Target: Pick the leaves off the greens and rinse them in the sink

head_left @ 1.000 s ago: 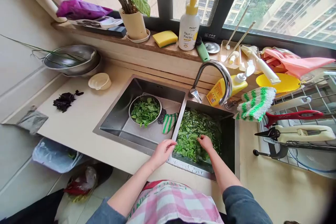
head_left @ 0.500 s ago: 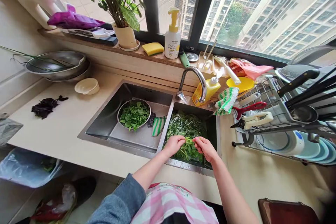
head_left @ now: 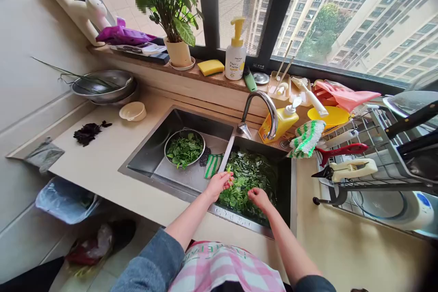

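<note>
Leafy greens (head_left: 255, 169) float in water in the right sink basin (head_left: 288, 182). My left hand (head_left: 219, 185) is over that basin's left edge, its fingers pinched on a small green sprig (head_left: 230, 174). Lower and to the right, my right hand (head_left: 259, 198) is closed just above the floating greens; what its fingers hold, if anything, is hidden. A round metal bowl (head_left: 166, 149) of picked green leaves (head_left: 185, 149) sits in the left basin (head_left: 143, 157). Beside it lie a dark scouring pad (head_left: 205, 157) and a green-and-white striped cloth (head_left: 212, 166).
A curved faucet (head_left: 259, 93) rises behind the basins, next to a yellow soap bottle (head_left: 280, 123). At right stands a wire dish rack (head_left: 372, 178) with shears (head_left: 349, 170) sticking out. Dark leaves (head_left: 88, 133) and a cream bowl (head_left: 133, 111) lie left; a lined bin (head_left: 66, 200) hangs below.
My hands, together over the greens before, have moved apart. The left went left with a sprig; the right dropped slightly lower. The view has turned a little to the left.
</note>
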Demonstrator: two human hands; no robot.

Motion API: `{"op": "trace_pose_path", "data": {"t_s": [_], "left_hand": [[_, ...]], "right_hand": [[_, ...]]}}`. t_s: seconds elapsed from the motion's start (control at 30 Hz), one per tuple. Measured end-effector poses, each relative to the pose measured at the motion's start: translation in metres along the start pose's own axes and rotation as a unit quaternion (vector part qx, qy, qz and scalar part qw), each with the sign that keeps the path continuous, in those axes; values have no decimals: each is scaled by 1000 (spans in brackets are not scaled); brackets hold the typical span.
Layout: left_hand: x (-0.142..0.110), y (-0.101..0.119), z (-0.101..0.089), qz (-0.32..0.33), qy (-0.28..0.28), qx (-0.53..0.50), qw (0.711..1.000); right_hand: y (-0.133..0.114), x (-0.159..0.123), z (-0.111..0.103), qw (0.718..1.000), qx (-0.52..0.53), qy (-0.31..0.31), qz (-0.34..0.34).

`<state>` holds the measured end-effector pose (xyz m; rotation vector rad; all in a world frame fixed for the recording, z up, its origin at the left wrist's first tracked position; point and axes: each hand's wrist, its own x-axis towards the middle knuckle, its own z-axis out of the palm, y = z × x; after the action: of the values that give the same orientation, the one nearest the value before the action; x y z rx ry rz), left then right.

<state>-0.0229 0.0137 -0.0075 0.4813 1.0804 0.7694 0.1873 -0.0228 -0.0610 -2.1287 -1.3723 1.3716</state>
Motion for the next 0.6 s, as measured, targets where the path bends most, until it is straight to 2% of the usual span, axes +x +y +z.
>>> {"op": "trace_pose_path", "data": {"t_s": [0.07,0.17,0.27,0.33,0.4,0.47,0.6], "left_hand": [[1,0,2,10,-23,18,1000],[1,-4,15,35,-73,64,995],[-3,-9,31,45,-119,116,985],[-8,-12,36,43,-136,138,980],[-12,-13,36,35,-148,149,977],[-14,-13,32,18,-161,155,975],[-14,-9,23,-4,-192,156,969]], "right_hand": [[-15,-10,-11,990,121,-70,-18],[-37,-28,-29,930,325,-171,-22],[-50,-42,-35,886,413,-211,-9],[-53,-46,-33,871,441,-215,-10],[-52,-47,-28,872,445,-206,-16],[-50,-46,-25,886,425,-185,-24],[-50,-45,-32,943,293,-146,-60]]}}
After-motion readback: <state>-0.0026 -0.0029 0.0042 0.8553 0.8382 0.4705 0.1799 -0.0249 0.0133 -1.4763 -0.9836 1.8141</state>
